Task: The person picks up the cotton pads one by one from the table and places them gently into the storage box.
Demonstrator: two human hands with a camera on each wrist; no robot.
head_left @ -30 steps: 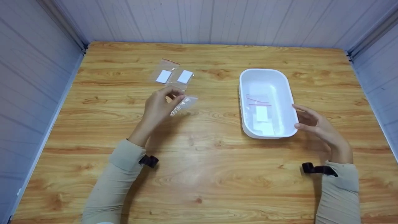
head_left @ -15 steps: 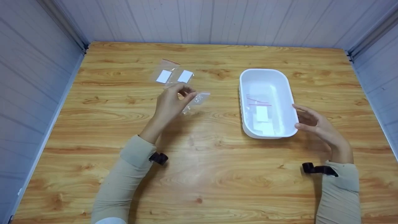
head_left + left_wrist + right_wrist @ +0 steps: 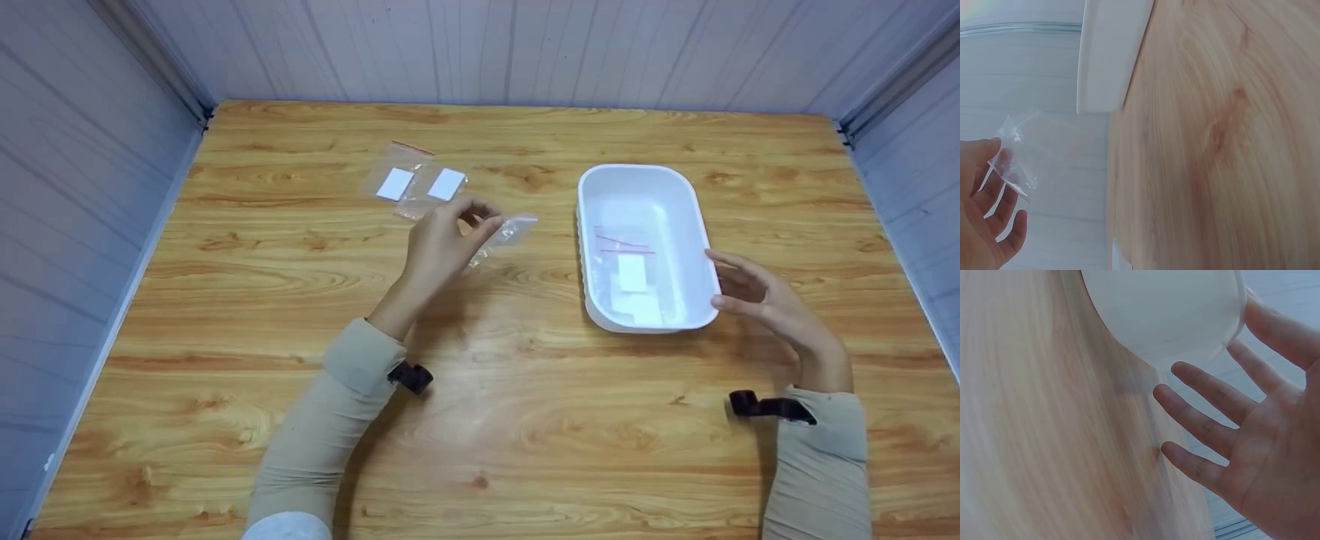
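A small clear zip-lock bag (image 3: 514,230) is pinched between the thumb and fingertips of my left hand (image 3: 442,244), above the middle-left of the table. In the left wrist view the bag (image 3: 1036,149) looks wrinkled and see-through, with no white card plainly visible in it. My right hand (image 3: 776,307) touches the right side of a white plastic bin (image 3: 712,292) with thumb and index finger. The right wrist view has its other fingers spread, fairly straight and off the bin (image 3: 1174,315). Inside the bin lie red-striped zip-lock bags (image 3: 615,274) with white cards, partly overlapping.
Beyond my left hand, two zip-lock bags with white cards (image 3: 394,184) (image 3: 447,184) lie on the wooden table (image 3: 525,420). Pale panel walls (image 3: 510,52) enclose the table at the back and both sides.
My left hand has moved to the right with the pinched bag, closer to the bin. My right hand and the bin have stayed almost still.
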